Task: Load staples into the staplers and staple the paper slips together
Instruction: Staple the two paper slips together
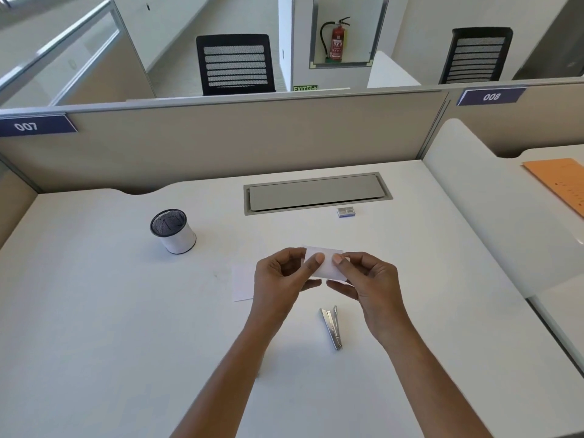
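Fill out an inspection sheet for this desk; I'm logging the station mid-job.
Surface: white desk, flat, evenly lit.
Job's things: paper slip held above the desk; second slip flat, partly behind the left hand; metal stapler lying untouched near the right wrist; staple box by the hatch.
Clutter: mesh pen cup, far left; orange folder on the neighbouring desk.
Grippers: left hand and right hand both pinch the held slip.
Cables: nothing seen; hatch closed.
Surroundings: partitions, two black chairs, fire extinguisher in a wall niche.

An open-plan office: a white desk (94, 311) walled by numbered beige partitions (221, 143), with mesh-backed chairs (235, 63) and a fire extinguisher (337, 39) beyond.
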Action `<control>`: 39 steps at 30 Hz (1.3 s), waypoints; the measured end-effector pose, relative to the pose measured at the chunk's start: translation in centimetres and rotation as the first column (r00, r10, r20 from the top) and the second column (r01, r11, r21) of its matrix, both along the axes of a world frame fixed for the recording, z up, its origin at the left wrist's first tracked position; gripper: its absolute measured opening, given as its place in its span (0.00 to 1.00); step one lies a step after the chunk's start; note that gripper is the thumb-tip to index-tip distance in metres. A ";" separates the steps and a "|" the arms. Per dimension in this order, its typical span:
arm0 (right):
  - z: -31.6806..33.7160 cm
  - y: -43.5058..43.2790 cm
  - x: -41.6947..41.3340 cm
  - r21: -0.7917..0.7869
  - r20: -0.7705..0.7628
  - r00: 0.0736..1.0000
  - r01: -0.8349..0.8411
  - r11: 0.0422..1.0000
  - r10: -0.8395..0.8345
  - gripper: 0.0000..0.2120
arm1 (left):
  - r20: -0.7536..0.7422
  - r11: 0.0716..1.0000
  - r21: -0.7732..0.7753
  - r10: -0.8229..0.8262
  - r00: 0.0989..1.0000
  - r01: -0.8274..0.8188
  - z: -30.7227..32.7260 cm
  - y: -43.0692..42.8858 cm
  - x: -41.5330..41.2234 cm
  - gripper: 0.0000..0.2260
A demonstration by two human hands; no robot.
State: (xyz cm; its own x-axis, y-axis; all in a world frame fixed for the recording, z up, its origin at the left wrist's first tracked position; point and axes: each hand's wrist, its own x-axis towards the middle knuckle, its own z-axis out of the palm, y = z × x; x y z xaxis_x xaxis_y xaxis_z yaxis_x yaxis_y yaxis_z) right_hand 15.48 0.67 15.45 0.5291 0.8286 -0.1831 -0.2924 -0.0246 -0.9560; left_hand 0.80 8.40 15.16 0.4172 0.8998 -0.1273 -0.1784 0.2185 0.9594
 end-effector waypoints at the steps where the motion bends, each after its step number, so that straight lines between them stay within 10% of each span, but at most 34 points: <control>1: 0.0 0.0 0.0 -0.006 0.006 1.000 0.009 1.000 -0.009 0.02 | 0.002 1.000 -0.002 0.002 1.000 -0.002 0.0 0.0 0.0 0.08; 39: 0.6 -1.3 2.3 -0.015 0.344 0.927 -0.155 0.988 0.150 0.03 | -0.080 0.993 0.015 -0.112 0.990 0.114 0.5 -0.3 -0.5 0.04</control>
State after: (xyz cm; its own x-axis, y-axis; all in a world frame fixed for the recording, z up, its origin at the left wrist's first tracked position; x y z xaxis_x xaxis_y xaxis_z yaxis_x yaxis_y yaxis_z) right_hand 17.77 -0.64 16.04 0.4250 0.9052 -0.0020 0.0603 -0.0305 -0.9977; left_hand 0.26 8.10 15.63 0.5060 0.8500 -0.1464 -0.0772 0.2137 0.9739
